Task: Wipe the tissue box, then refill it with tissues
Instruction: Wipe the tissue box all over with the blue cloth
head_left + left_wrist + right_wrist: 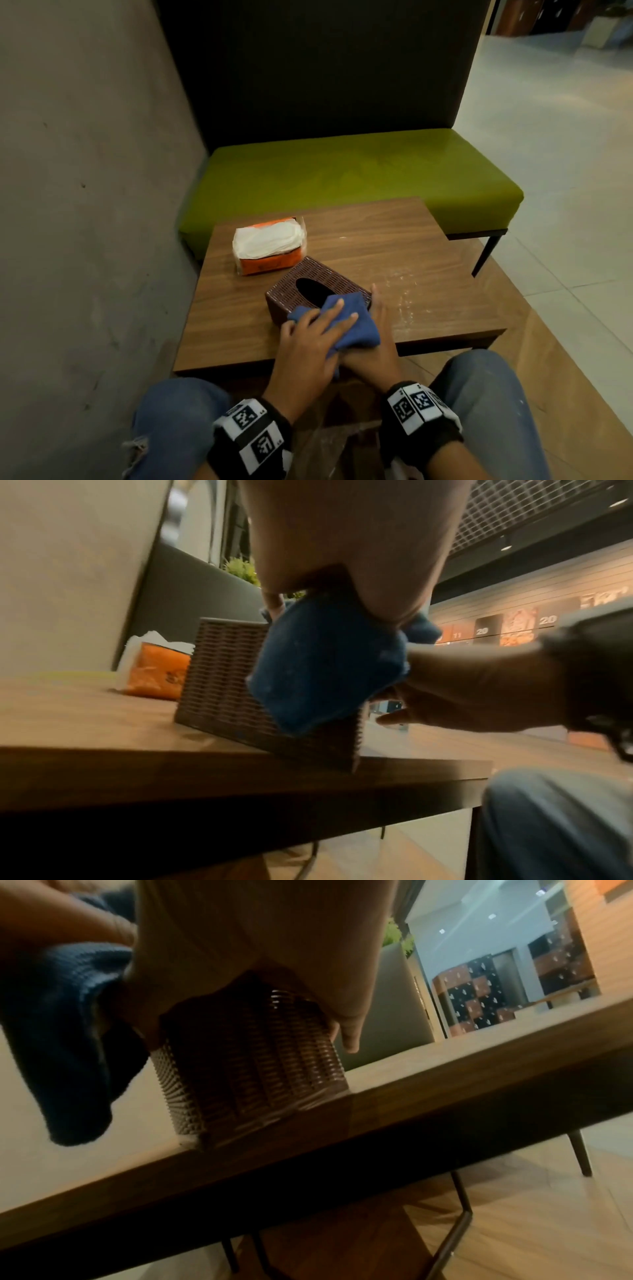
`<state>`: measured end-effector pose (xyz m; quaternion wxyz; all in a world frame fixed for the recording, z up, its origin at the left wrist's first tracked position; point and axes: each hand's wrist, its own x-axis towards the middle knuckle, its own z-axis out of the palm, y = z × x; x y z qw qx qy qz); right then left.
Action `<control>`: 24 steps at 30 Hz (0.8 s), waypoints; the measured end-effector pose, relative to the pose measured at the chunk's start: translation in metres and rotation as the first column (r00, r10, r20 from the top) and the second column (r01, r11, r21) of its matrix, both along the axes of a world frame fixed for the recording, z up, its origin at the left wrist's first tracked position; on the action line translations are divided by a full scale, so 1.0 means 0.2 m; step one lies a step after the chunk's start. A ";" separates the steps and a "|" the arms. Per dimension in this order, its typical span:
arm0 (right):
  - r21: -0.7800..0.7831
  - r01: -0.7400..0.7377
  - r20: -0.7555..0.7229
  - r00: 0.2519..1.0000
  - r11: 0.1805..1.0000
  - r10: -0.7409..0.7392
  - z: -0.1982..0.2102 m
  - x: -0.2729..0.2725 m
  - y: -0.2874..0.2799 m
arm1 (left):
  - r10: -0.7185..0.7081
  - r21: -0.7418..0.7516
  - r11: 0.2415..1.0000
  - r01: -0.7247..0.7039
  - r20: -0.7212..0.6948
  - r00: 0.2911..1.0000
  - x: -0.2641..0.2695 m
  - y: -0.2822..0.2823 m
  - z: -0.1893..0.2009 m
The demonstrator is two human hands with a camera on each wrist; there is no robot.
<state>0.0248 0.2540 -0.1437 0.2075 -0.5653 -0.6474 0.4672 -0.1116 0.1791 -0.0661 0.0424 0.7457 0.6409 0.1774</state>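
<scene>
On the table (394, 246), left hand (308, 346) presses cloth (356, 325) flat-fingered on the light, stiff box (291, 277); right hand (373, 346) probably steadies its side, fingers straight

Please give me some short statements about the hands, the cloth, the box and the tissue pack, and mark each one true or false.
1. The left hand presses a blue cloth on the brown woven tissue box. True.
2. The right hand rests on the green bench. False: it is against the right side of the box, on the wooden table.
3. The orange tissue pack lies on the table behind the box. True.
4. Tissues stick out of the oval opening of the box. False: the opening looks dark, with no tissue showing.
5. The orange pack is sealed. False: its top is open and white tissues show.
</scene>
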 end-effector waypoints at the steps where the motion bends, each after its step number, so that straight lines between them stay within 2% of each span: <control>1: 0.140 0.016 -0.006 1.000 0.990 -0.016 0.00 -0.02 -0.01 | 0.022 0.007 1.000 -0.021 -0.020 1.000 -0.02 0.01 -0.01; 2: 0.183 0.014 0.005 1.000 0.983 -0.016 0.08 -0.05 -0.05 | 0.041 0.010 0.999 -0.040 -0.022 0.999 -0.04 0.03 -0.01; 3: 0.233 -0.057 0.022 0.998 0.971 0.053 0.13 -0.05 -0.06 | 0.073 0.019 0.997 -0.072 -0.008 0.997 -0.06 0.05 0.00; 4: 0.287 -0.029 0.008 1.000 0.957 0.028 0.19 -0.04 -0.05 | 0.129 -0.004 0.992 -0.129 0.026 0.991 -0.09 0.09 0.00; 6: 0.310 0.013 -0.027 1.000 0.951 -0.005 0.23 0.01 -0.04 | 0.283 -0.078 0.958 -0.275 0.112 0.953 -0.18 0.18 0.01; 8: 0.301 0.003 0.002 1.000 0.954 -0.004 0.26 -0.02 -0.05 | 0.336 -0.056 0.942 -0.331 0.170 0.927 -0.26 0.24 0.02; 10: 0.311 -0.016 0.046 0.999 0.950 0.001 0.25 -0.04 -0.05 | 0.282 0.000 0.957 -0.291 0.250 0.926 -0.23 0.23 0.02; 13: 0.266 -0.022 0.028 0.999 0.964 0.016 0.26 -0.02 -0.05 | 0.035 0.004 0.999 -0.039 0.352 0.935 -0.04 0.06 -0.02; 14: 0.243 -0.024 0.028 0.999 0.970 0.018 0.27 -0.02 -0.06 | -0.049 0.026 0.999 0.042 0.365 0.930 -0.01 0.00 -0.03; 16: 0.246 -0.040 0.025 0.999 0.969 0.035 0.28 -0.02 -0.08 | -0.124 0.074 0.992 0.106 0.312 0.942 -0.05 -0.01 -0.04; 18: 0.283 -0.013 0.030 1.000 0.959 0.005 0.28 -0.01 -0.08 | -0.072 0.080 0.996 0.051 0.294 0.953 -0.15 0.07 -0.06; 21: 0.338 -0.001 0.055 0.998 0.941 -0.018 0.28 -0.02 -0.08 | 0.165 -0.007 0.984 -0.177 0.398 0.902 -0.28 0.21 -0.02; 22: 0.340 -0.001 0.061 0.998 0.940 -0.021 0.28 -0.02 -0.07 | 0.218 -0.041 0.975 -0.219 0.385 0.897 -0.27 0.22 -0.02; 24: 0.342 -0.028 0.111 0.994 0.939 -0.011 0.29 -0.02 -0.06 | 0.180 -0.027 0.983 -0.180 0.294 0.939 -0.20 0.19 -0.03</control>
